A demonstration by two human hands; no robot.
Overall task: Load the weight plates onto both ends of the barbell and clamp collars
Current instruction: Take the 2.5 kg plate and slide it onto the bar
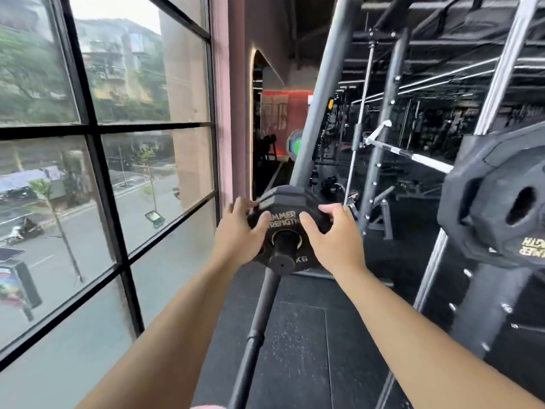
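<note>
Head view, gym floor beside a window. A black weight plate (287, 228) marked "HAMMER STRENGTH" in pale lettering sits on the barbell sleeve (281, 255), whose round end cap projects toward the camera through the plate's centre hole. The left hand (239, 231) grips the plate's left edge, fingers curled over the rim and thumb laid across the face just beside the lettering; the right hand (330, 234) grips the right edge in mirror fashion, thumb on the face and fingers wrapped round the rim. Both hands are thus closed on the plate, 1 at each side, with the sleeve between and slightly below them. A dark bar (256, 329) runs from beneath the hands down toward the bottom edge; its link to the sleeve is hidden by the sleeve end. Beyond the hands rises a slanted grey upright (321, 107) of the rack. To the right of the right hand, well apart, a second black weight plate (498, 211) with an oval grip hole hangs on the rack, its lettering upside down. Further behind, a chrome bar (413, 156) crosses the frame. Left of the left hand stands the large black-framed window (97, 134), overlooking a street. Dark rubber flooring (298, 349) lies beneath the arms.
</note>
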